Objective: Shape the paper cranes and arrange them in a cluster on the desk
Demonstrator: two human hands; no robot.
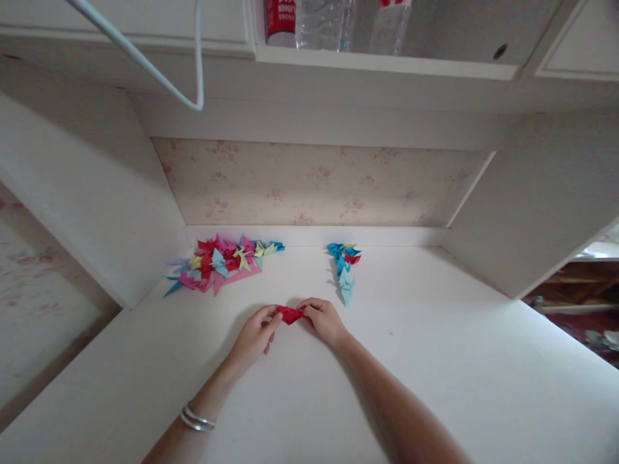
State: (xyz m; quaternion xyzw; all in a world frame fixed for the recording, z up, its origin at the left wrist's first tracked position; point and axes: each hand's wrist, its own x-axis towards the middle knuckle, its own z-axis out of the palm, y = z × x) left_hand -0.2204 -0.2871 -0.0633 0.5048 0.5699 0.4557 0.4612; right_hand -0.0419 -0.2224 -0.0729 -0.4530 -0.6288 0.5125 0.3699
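Observation:
Between my two hands is a small piece of folded red origami paper [290, 314], held just above or on the white desk; I cannot tell which. My left hand [258, 328] pinches its left end between thumb and fingers. At the right end, my right hand [325, 319] grips it with thumb and forefinger. Beyond my left hand lies a heap of folded paper cranes [217, 261] in pink, red, blue, yellow and purple. Past my right hand sits a smaller group of paper cranes [344, 264], mostly blue, with red and yellow among them.
The white desk [435, 386] is enclosed by side panels and a flowered back wall [309, 183]. Overhead, a shelf [387, 62] holds clear plastic bottles [319, 24] and a red-labelled container [281, 19]. A white cable [145, 61] hangs at the upper left.

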